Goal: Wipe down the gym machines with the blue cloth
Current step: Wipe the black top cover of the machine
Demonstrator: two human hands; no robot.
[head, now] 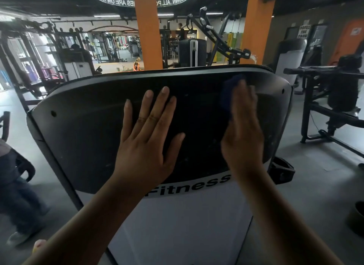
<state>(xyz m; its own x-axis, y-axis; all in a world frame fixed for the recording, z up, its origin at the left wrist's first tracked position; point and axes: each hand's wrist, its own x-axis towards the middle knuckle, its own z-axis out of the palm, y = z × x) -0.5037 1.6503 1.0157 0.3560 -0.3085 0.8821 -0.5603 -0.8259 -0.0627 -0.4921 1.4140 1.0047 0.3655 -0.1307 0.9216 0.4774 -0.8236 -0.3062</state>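
My hands on a gym machine's black panel (88, 130) - one flat, one on the blue cloth (228, 93).

My left hand (145, 144) lies mid-panel, fingers spread. My right hand (243, 134), blurred, presses the cloth near the upper right corner with fingers together, hiding most of it. My left wrist cuts off the "Fitness" lettering on the white cover (187, 215) below. Orange pillars (147, 28) rise beyond - a black bench (334, 99) stands right, a person in jeans (13, 195) left.
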